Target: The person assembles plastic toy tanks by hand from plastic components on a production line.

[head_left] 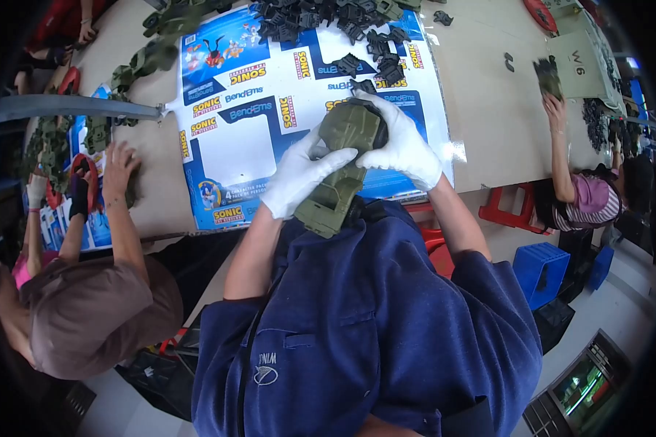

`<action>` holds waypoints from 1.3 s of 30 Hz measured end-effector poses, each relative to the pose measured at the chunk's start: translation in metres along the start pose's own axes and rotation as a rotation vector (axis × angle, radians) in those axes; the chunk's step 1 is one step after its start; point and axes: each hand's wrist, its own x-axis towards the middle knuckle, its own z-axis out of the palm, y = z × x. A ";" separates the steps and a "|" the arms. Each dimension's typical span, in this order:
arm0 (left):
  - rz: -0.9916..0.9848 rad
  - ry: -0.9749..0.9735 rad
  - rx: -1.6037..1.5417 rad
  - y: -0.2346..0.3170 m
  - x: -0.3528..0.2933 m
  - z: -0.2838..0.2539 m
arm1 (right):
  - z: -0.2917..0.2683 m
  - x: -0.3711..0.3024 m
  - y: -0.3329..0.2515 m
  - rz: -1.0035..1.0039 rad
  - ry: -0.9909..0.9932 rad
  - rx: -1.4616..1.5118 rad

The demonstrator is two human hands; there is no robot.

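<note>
Both my hands wear white gloves and grip an olive-green toy truck (337,191), tilted just above the table's near edge and partly against my front. My left hand (297,173) holds its left side, thumb lying across the middle. From the right, my right hand (403,148) wraps its upper end, thumb pressed near the middle. The fingers beneath the truck are hidden. Just beyond my hands lie some loose black plastic parts (390,69), with a larger heap of black parts (306,18) farther away. I cannot make out their exact kind.
A colourful printed sheet (233,156) covers the table before me. Green parts (127,76) lie to the left, near a grey metal bar (87,107). Co-workers' arms (116,182) reach in on both sides. At right are a pale bin (582,62), red stool (514,207) and blue crate (541,273).
</note>
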 end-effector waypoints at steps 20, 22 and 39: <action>0.825 0.283 0.165 -0.033 0.026 -0.008 | 0.068 -0.002 -0.026 -0.331 0.379 -0.052; 0.733 0.308 0.148 -0.040 0.027 -0.009 | 0.071 -0.003 -0.022 -0.296 0.389 -0.049; 0.335 1.009 0.853 0.061 0.226 -0.105 | -0.071 -0.016 0.154 0.550 1.266 0.494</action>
